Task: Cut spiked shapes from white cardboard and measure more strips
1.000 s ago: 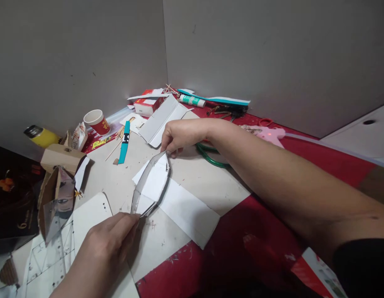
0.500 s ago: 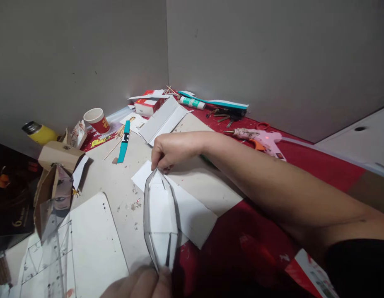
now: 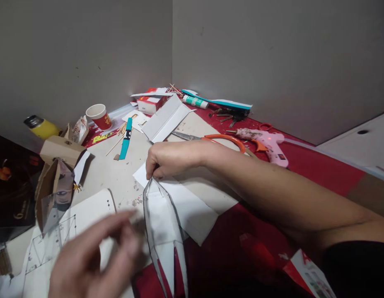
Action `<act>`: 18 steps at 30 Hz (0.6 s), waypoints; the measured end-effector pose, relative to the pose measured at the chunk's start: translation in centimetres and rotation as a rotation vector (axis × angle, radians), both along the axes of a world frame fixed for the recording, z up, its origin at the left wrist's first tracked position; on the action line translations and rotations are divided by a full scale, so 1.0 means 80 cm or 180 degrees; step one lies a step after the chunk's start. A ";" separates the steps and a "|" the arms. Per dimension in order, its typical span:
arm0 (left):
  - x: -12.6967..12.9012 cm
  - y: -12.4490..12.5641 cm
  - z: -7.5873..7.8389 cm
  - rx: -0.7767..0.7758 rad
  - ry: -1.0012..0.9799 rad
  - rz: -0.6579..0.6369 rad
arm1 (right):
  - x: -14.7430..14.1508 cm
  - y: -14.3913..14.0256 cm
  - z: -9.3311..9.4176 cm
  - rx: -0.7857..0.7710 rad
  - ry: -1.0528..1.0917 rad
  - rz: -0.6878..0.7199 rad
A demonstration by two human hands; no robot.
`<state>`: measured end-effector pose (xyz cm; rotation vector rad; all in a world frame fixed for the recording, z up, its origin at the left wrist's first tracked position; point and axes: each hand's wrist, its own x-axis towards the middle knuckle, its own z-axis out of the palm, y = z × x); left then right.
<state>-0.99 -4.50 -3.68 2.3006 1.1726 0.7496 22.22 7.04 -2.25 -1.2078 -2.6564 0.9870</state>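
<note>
A long boat-shaped white cardboard piece (image 3: 162, 219) with folded-up sides lies lengthwise in front of me. Its far pointed tip is pinched by my right hand (image 3: 167, 160), fingers closed. Toward me its near end spreads apart, with red showing through gaps between the strips. My left hand (image 3: 98, 252), blurred by motion, is left of the piece and off it, thumb and fingers apart with nothing visible between them. Beneath the piece and to its right is a flat white card sheet (image 3: 192, 211). Orange-handled scissors (image 3: 224, 137) lie partly behind my right forearm.
A pink glue gun (image 3: 269, 142) rests on the red cover at right. Behind are a folded white card (image 3: 167, 118), a glue stick (image 3: 194, 101) and a paper cup (image 3: 99, 116). At left stand a cut cardboard box (image 3: 61, 151) and a yellow bottle (image 3: 42, 127).
My left hand has let go of the near end and moved up and left. The strips there have spread apart. My right hand keeps its pinch, slightly lower; the scissors show more.
</note>
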 end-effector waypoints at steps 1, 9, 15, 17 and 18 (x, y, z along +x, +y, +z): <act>0.000 0.016 -0.002 -0.0194 -0.0283 0.0487 | -0.004 -0.003 0.001 0.0104 0.0031 0.0095; 0.022 0.053 -0.032 -0.2616 -0.1559 0.0911 | -0.031 -0.021 -0.012 0.0697 0.0517 0.0752; 0.022 0.038 -0.033 -0.2550 -0.1677 0.0974 | -0.039 -0.025 -0.023 0.0453 0.0754 0.0420; 0.022 0.035 -0.035 -0.2378 -0.1742 0.1007 | -0.040 -0.028 -0.020 0.0298 0.0899 0.0248; 0.022 0.034 -0.035 -0.2277 -0.1768 0.1082 | -0.041 -0.030 -0.018 0.0188 0.0961 0.0127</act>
